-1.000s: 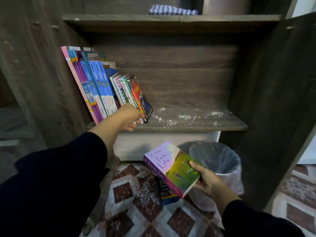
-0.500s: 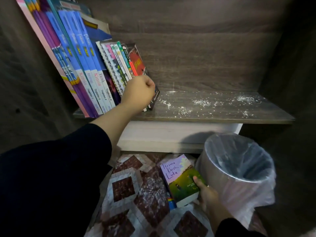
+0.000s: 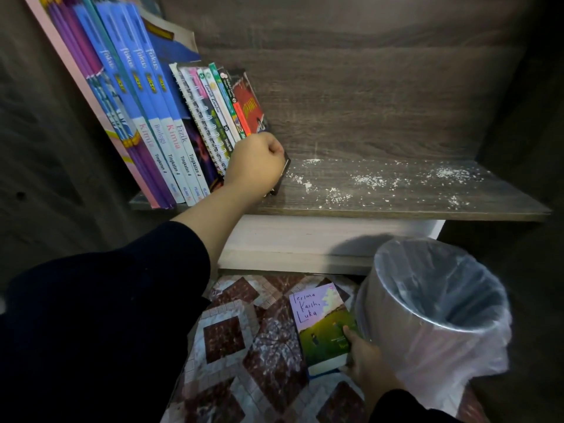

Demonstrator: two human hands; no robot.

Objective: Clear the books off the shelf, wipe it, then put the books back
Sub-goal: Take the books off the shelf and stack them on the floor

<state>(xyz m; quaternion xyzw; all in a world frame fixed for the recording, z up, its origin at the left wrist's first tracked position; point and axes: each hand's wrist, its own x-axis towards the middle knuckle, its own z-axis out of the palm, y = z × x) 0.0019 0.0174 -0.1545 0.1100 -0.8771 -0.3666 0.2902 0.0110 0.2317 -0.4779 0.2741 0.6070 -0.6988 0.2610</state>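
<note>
Gripping the red-covered book (image 3: 248, 102) at the right end of the leaning row of books (image 3: 146, 117), the left hand (image 3: 254, 164) curls closed around its lower edge on the wooden shelf (image 3: 396, 206), whose bare right part carries white dust (image 3: 381, 181). The right hand (image 3: 363, 358) holds a purple-and-green paperback (image 3: 320, 322) on the patterned floor (image 3: 232, 340), just beside a lined waste bin (image 3: 433, 309).
</note>
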